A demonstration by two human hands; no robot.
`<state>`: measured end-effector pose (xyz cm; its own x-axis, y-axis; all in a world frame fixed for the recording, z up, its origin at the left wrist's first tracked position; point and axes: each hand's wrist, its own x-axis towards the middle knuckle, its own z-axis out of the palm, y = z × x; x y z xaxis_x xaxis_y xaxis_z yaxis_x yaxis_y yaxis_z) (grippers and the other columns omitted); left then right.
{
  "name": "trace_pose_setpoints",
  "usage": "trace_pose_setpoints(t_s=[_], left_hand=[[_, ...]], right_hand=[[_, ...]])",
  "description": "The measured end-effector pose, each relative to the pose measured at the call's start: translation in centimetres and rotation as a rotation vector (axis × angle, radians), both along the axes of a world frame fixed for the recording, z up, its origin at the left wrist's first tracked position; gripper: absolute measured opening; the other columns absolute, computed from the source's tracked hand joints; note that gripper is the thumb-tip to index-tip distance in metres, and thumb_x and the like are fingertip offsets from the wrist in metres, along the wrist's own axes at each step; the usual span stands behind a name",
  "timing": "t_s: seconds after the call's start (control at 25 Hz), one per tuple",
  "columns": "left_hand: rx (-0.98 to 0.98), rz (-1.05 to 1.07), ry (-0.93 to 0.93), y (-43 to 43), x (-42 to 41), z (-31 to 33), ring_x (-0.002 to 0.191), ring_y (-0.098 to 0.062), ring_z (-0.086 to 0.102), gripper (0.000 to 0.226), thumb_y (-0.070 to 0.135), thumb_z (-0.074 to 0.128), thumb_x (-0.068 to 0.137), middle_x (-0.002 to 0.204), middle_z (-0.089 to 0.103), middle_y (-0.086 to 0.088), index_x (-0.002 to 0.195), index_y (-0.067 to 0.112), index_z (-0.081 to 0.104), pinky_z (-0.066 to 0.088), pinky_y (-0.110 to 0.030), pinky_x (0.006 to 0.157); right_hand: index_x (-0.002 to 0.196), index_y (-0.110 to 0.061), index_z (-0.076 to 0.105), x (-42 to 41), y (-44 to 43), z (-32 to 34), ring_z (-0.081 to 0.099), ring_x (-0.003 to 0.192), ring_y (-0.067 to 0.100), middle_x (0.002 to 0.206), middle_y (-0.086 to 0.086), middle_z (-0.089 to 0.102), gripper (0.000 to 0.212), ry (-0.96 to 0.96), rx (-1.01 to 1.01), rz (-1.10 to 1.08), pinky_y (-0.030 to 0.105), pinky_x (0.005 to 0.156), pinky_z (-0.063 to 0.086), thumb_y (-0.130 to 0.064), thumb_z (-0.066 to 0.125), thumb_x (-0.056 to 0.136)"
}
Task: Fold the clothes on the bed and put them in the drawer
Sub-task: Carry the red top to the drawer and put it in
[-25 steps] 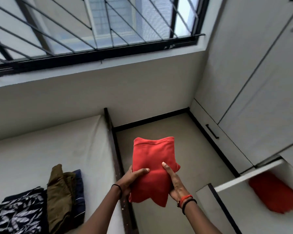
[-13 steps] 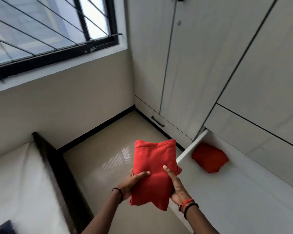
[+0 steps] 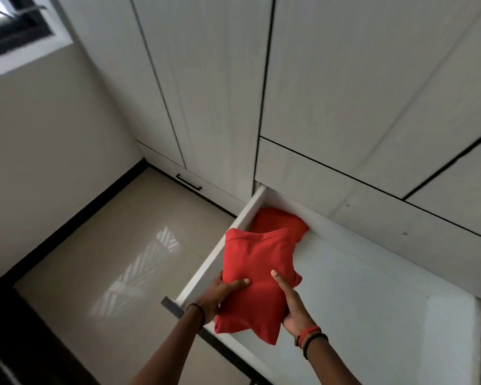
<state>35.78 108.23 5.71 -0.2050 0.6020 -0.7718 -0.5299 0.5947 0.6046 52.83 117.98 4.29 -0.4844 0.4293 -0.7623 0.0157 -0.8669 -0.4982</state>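
I hold a folded red garment (image 3: 257, 276) flat between both hands, above the left end of the open white drawer (image 3: 372, 301). My left hand (image 3: 220, 297) grips its left edge, thumb on top and fingers underneath. My right hand (image 3: 292, 307) grips the right edge the same way. A second folded red garment (image 3: 275, 220) lies inside the drawer at its far left corner, partly hidden behind the one I hold. The bed is out of view.
Tall white wardrobe doors (image 3: 331, 79) rise above the drawer. A closed lower drawer with a dark handle (image 3: 188, 182) sits to the left. Shiny beige floor (image 3: 109, 259) lies left of the drawer, and a window corner (image 3: 17, 26) shows at top left.
The view has swung right, from the bed to the wardrobe. Both hands have carried the red garment from over the floor to above the open drawer, their grip unchanged.
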Motion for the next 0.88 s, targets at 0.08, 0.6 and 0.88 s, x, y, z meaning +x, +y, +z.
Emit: trace_pose_setpoints(t_s=[0.08, 0.6, 0.88], left_hand=[[-0.062, -0.054, 0.013, 3.0, 1.5, -2.2, 0.103, -0.016, 0.067, 0.088, 0.048, 0.091, 0.050, 0.116, 0.068, 0.004, 0.126, 0.030, 0.051, 0.055, -0.042, 0.089], [-0.057, -0.329, 0.119, 19.8, 9.6, -13.3, 0.108, -0.015, 0.062, 0.075, 0.052, 0.081, 0.060, 0.123, 0.064, 0.003, 0.127, 0.026, 0.057, 0.049, -0.037, 0.100], [-0.029, -0.474, 0.356, 23.5, 10.6, -18.0, 0.130, -0.027, 0.045, 0.065, 0.025, 0.069, 0.081, 0.137, 0.047, -0.008, 0.139, 0.011, 0.043, 0.037, -0.030, 0.104]], right_hand=[[0.123, -0.014, 0.063, 2.2, 2.0, -2.0, 0.065, 0.109, 0.032, 0.117, 0.016, 0.068, 0.055, -0.017, -0.025, -0.058, 0.052, 0.101, 0.046, -0.040, 0.076, 0.076], [0.123, -0.018, 0.063, 11.1, 14.1, -13.5, 0.064, 0.111, 0.027, 0.119, 0.011, 0.068, 0.054, -0.072, -0.092, -0.335, 0.050, 0.103, 0.045, -0.041, 0.076, 0.076], [0.130, -0.018, 0.052, 12.0, 19.7, -17.9, 0.057, 0.113, 0.024, 0.129, 0.006, 0.061, 0.051, -0.273, 0.002, -0.133, 0.045, 0.093, 0.048, -0.029, 0.071, 0.083]])
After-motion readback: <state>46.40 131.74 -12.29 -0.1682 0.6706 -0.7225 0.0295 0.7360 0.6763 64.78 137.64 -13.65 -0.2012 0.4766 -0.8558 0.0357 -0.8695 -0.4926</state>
